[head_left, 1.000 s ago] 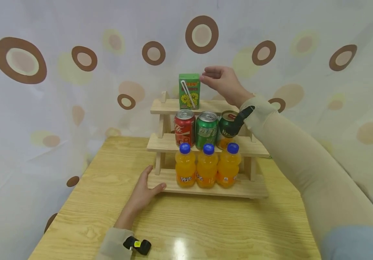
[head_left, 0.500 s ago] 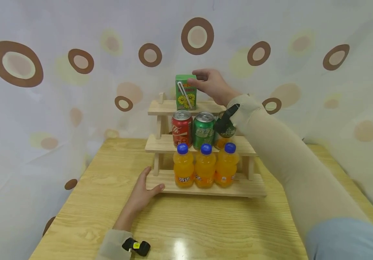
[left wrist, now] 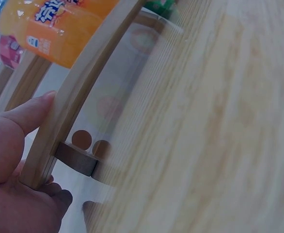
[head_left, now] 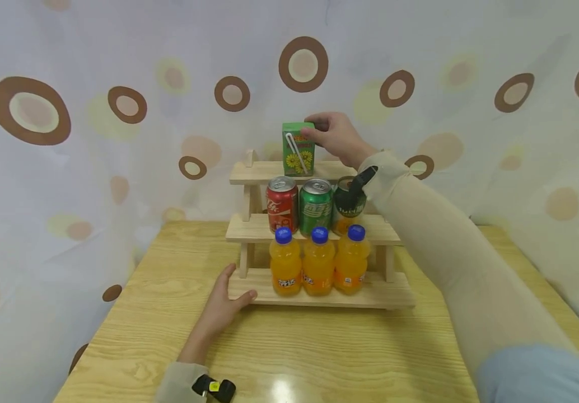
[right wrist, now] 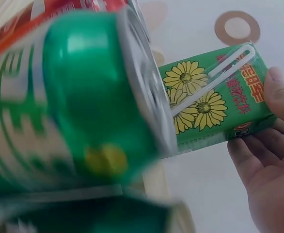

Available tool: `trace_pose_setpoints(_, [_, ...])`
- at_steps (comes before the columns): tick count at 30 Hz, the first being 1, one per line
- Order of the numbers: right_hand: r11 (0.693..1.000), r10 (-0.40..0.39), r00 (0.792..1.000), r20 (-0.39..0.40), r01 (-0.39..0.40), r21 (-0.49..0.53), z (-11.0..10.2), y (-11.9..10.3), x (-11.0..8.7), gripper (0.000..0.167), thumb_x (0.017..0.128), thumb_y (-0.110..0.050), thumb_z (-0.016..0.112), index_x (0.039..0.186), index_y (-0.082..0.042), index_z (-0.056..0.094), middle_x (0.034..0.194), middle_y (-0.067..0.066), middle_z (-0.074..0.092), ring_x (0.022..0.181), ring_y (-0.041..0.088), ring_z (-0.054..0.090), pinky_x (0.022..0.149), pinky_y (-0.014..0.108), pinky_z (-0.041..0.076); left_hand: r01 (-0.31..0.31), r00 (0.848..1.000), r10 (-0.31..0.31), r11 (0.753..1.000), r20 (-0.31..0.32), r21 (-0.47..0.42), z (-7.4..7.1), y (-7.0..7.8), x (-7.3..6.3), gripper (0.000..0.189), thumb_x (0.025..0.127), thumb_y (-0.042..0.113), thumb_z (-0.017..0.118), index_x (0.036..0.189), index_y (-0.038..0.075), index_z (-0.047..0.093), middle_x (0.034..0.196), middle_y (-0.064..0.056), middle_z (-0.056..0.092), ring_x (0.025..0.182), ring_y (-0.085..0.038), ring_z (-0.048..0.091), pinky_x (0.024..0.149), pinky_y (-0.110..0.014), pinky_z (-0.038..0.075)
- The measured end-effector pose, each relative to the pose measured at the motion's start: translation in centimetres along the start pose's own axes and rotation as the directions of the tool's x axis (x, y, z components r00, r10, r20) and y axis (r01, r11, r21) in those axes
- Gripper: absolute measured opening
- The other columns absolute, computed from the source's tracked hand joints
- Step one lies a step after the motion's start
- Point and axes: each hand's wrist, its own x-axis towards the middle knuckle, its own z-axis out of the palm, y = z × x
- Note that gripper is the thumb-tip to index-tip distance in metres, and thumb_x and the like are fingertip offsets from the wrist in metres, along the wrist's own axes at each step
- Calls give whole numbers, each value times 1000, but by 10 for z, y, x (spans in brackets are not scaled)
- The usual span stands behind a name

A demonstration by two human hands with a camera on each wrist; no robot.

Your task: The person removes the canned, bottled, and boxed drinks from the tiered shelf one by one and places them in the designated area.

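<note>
On the top shelf of a three-tier wooden display stand (head_left: 390,291), a green drink carton (head_left: 298,151) with yellow flowers and a white straw stands upright. My right hand (head_left: 339,140) pinches its upper right side, thumb on the front and fingers behind, as the right wrist view also shows the carton (right wrist: 214,92) between thumb and fingers. My left hand (head_left: 222,302) grips the left end of the bottom shelf; in the left wrist view the thumb (left wrist: 33,111) lies over the board (left wrist: 69,97) and the fingertips curl beneath it.
The middle shelf holds a red can (head_left: 283,204), a green can (head_left: 316,207) and a dark green can (head_left: 347,207), partly behind the right wrist strap. Three orange soda bottles (head_left: 318,266) with blue caps line the bottom shelf. A patterned curtain (head_left: 118,45) hangs behind the wooden table (head_left: 133,336).
My right hand has moved left to the carton and taken hold of it. The carton has shifted slightly right along the top shelf. My left hand has kept its place.
</note>
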Motion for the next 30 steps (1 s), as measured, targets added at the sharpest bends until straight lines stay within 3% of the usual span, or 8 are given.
trace_pose_setpoints(10, [998,40,999,-21,-42,-54,-35,4,-20,44,98,-24,62,136,-2,56,125,15,61,114,23,58,103,36,45,12,1000,-12,1000,-1,19,-2,-4,2,99,87,39,76,158,12,14,164,-12,7,149,-35,6,116,-59,11])
trace_pose_setpoints(25, [987,-4,999,-44,-3,-162,-70,3,-42,50,95,-33,65,136,-4,57,119,11,66,113,20,60,103,40,45,-6,1000,7,1000,-28,16,-2,-2,1,95,88,37,76,158,11,16,163,-14,10,148,-36,7,117,-57,10])
trace_pose_setpoints(30, [990,0,998,-58,-8,-138,-84,7,-53,52,94,-33,67,136,-4,57,118,9,66,111,19,60,102,36,46,-7,1000,8,999,-29,36,-3,-3,1,95,88,37,76,157,10,16,163,-14,11,148,-36,8,117,-57,11])
